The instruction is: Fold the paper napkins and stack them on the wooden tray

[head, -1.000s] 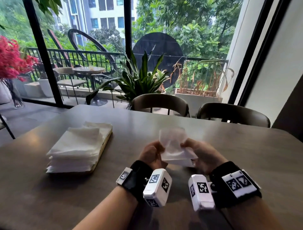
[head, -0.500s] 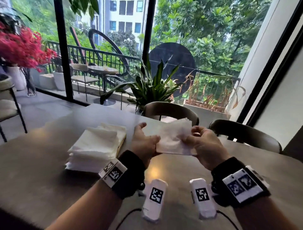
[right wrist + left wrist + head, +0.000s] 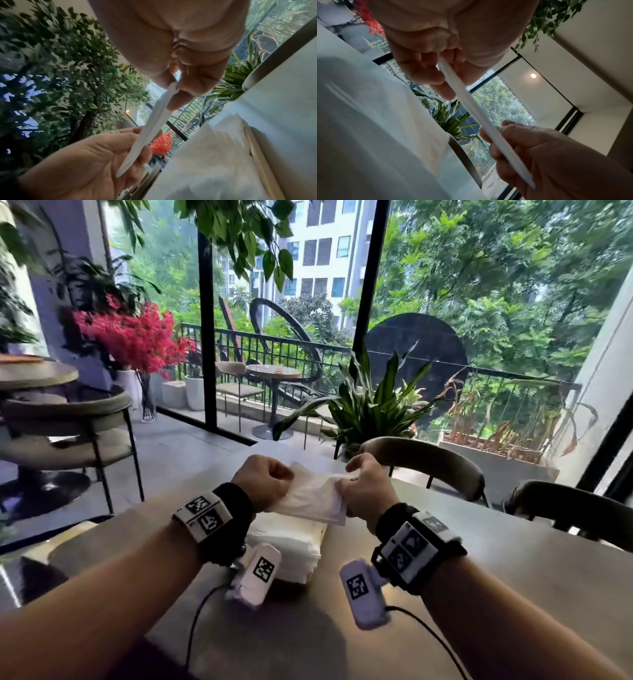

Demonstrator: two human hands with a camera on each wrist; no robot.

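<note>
Both hands' fingers pinch one folded napkin above the stack.

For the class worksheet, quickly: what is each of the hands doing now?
Left hand: pinching the folded napkin.
Right hand: pinching the same napkin's other end.

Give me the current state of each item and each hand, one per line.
folded napkin: off the table, held flat between both hands above the stack
left hand: pinches the napkin's left end
right hand: pinches the napkin's right end
napkin stack: piled on the tray, partly hidden by the left wrist
wooden tray: lies on the table under the stack, only its edge showing
</note>
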